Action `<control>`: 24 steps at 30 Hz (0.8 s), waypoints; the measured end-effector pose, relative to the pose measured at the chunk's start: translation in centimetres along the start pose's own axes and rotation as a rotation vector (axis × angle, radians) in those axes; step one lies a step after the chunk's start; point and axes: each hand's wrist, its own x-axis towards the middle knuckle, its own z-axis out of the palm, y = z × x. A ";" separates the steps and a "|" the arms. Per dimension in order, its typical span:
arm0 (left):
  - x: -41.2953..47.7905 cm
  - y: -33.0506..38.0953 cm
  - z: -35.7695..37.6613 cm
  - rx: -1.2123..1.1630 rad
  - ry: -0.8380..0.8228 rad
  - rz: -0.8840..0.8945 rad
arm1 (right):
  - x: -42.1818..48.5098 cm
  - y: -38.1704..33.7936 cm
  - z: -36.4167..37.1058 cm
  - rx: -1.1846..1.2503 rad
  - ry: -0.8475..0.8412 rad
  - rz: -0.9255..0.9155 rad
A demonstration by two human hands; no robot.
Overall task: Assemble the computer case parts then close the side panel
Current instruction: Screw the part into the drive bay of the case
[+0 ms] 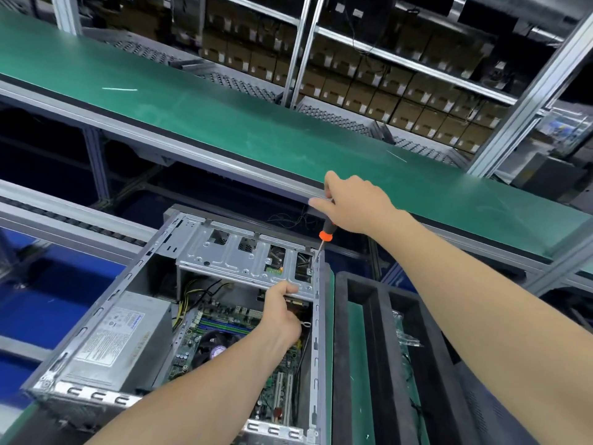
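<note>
On the bench, close to me: case [96, 313] lying on its side, open face up, just left of a black foam tray [378, 332].
Cage: silver drive cage [231, 258] sits across the far end of the case, up at rim level, with the cutouts in its top plate showing.
Left hand: left hand [282, 311] is clamped on the cage's near edge. Thumb is on top of the plate and the fingers are curled underneath.
Right hand: right hand [356, 203] is up above the cage's far right corner, wrapped round the top of the screwdriver [326, 232]. One finger sticks out a bit to the left.
Screwdriver: black and orange handle, shaft slanting down and left. The tip is right at the cage's far right corner by a screw [310, 270], but I can't tell if it's actually seated.
Inside: PSU [118, 335] is against the left wall, the motherboard [279, 390] is on the floor of the case, and yellow and black wires [189, 293] run under the cage.
Tray: long slots, with some clear bags [406, 332] in one of them.
Further back: green belt [224, 117] runs across, with shelves of brown boxes [385, 91] beyond it.
</note>
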 end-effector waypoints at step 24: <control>0.3 0.1 -0.1 0.003 0.004 0.005 | -0.4 0.7 0.8 0.087 0.031 0.067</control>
